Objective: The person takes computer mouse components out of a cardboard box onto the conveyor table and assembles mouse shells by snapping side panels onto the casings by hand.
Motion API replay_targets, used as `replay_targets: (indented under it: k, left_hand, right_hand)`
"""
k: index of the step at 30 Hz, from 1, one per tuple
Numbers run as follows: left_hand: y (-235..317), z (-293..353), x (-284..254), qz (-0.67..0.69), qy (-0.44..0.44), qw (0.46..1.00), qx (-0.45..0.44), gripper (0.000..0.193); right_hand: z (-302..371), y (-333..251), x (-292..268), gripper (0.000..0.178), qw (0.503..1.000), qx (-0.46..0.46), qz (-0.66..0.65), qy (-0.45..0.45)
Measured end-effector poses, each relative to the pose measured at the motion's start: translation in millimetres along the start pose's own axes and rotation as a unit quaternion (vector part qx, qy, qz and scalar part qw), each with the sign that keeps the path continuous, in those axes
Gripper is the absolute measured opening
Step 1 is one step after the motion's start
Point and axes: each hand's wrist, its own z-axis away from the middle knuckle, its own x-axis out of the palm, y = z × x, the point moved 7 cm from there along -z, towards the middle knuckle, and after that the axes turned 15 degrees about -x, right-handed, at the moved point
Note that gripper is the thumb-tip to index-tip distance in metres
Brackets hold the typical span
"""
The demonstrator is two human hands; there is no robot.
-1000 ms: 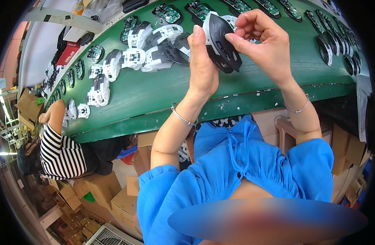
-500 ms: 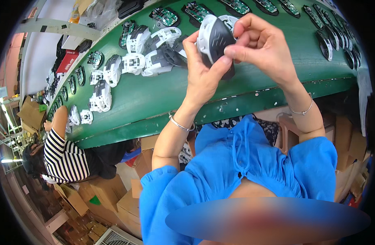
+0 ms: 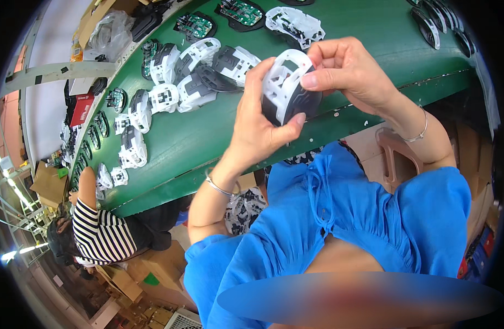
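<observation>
A black-and-white computer mouse shell [image 3: 280,86] is held up over the near part of the green bench, its white frame with cut-outs facing left and its dark cover at the lower right. My left hand [image 3: 254,123] cups it from the left, thumb along its lower end. On the upper right edge, my right hand [image 3: 345,71] pinches the shell between thumb and bent fingers. Just beyond lies a mouse base with a white frame [image 3: 296,24] set over it. Left of my hands, several loose white-and-black shells [image 3: 197,88] are heaped together.
Mouse bases with green circuit boards [image 3: 238,12] line the far side of the green bench [image 3: 180,148]. Dark shell parts [image 3: 426,27] stand in a row at the far right. At the left, a person in a striped top [image 3: 106,236] sits at the bench near cardboard boxes [image 3: 158,268].
Both hands have come lower and nearer with the shell, which has turned to show more of its white frame. My view has shifted, and the white-framed base beyond is less covered.
</observation>
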Motion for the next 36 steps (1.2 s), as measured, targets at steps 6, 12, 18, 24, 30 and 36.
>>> replay_targets:
  k: [6, 12, 18, 24, 30, 36]
  left_hand:
    - [-17, -3, 2, -0.178, -0.078, 0.973, -0.125, 0.068]
    - [-33, -21, 11, -0.18, -0.16, 0.956, -0.167, 0.063]
    - [-34, -30, 19, -0.191, -0.144, 0.964, -0.115, 0.054]
    - [-40, -30, 17, -0.114, -0.171, 0.97, -0.131, 0.066]
    - [-34, -1, 16, -0.015, -0.184, 0.981, -0.056, 0.082]
    - [-16, 12, 2, -0.074, -0.106, 0.992, -0.01, 0.061]
  right_hand:
    - [33, 38, -36, 0.022, 0.99, 0.065, -0.017, 0.122]
    - [22, 9, -34, 0.052, 0.911, -0.074, 0.405, 0.008]
    - [1, 21, -32, 0.046, 0.91, 0.002, 0.398, -0.115]
    - [7, 25, -40, 0.052, 0.925, 0.017, 0.365, -0.106]
    - [40, 21, -52, 0.05, 0.956, -0.024, 0.293, 0.005]
    - [53, -26, -141, 0.05, 0.909, -0.115, 0.37, 0.154]
